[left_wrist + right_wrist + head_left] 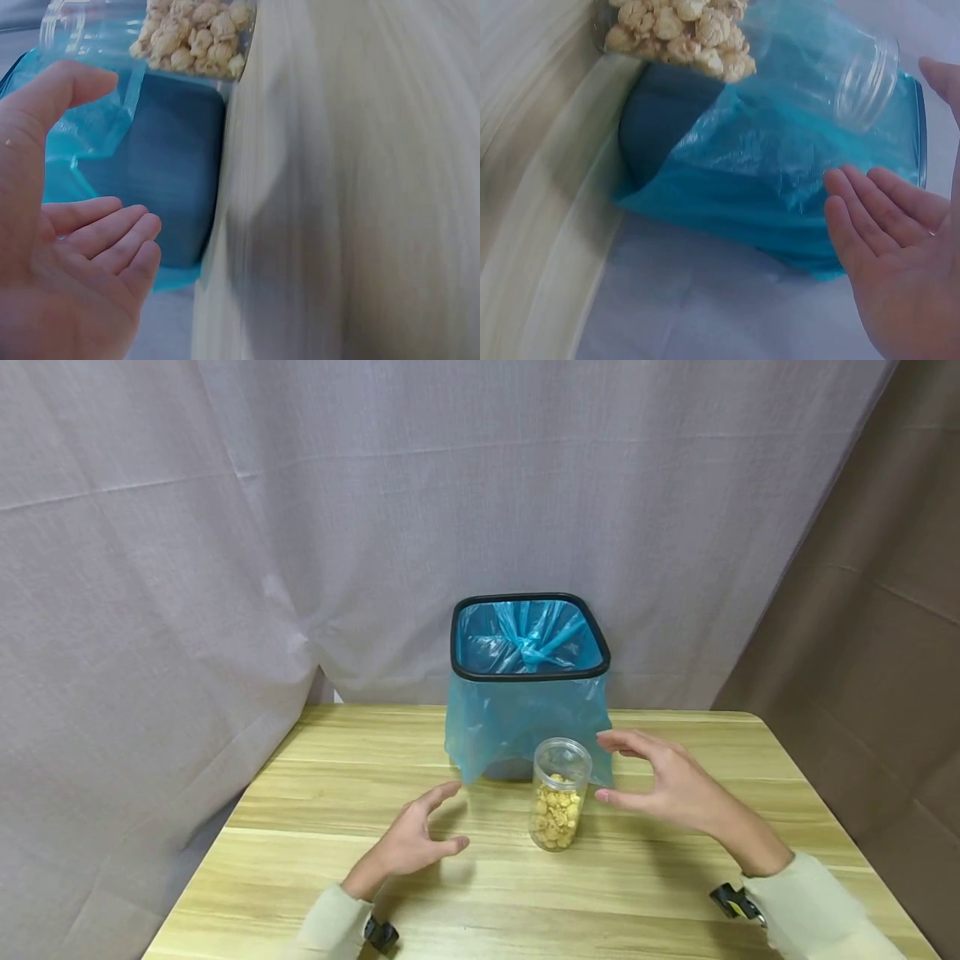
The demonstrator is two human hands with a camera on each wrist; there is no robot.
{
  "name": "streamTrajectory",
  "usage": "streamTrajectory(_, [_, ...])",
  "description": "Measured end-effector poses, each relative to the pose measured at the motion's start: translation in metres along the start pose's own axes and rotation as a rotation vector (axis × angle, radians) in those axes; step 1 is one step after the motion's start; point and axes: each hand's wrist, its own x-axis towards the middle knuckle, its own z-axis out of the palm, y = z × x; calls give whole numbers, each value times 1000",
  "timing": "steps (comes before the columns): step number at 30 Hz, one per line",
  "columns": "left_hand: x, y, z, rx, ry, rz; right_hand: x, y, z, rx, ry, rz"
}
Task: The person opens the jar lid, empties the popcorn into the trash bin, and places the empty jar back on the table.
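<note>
A clear plastic jar (561, 764) stands upright on the wooden table, its top uncovered. Pale yellow popcorn (555, 814) fills about its lower half. To the jar's right, close to its upper part, is my right hand (660, 777), thumb and fingers spread apart with nothing between them. My left hand (412, 835) hovers on the other side, farther from the jar, its fingers relaxed and the palm bare. Both wrist views show the popcorn (191, 37) (682, 34) in the jar beyond the outstretched fingers.
Behind the jar stands a dark bin (510, 768) with a black rim (531, 677) and a blue bag (517, 718) folded over it. Inside, the blue plastic is gathered in a knot (531, 650). A grey curtain (375, 527) hangs behind the table (300, 860).
</note>
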Motion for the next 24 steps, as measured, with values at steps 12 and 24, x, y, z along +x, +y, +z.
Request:
streamTrajectory(12, [21,9,32,-39,-61,33,10,-4,21,13,-17,-18])
streamTrajectory(24, [50,22,61,-77,-30,79,21,-9,31,9,-29,-13])
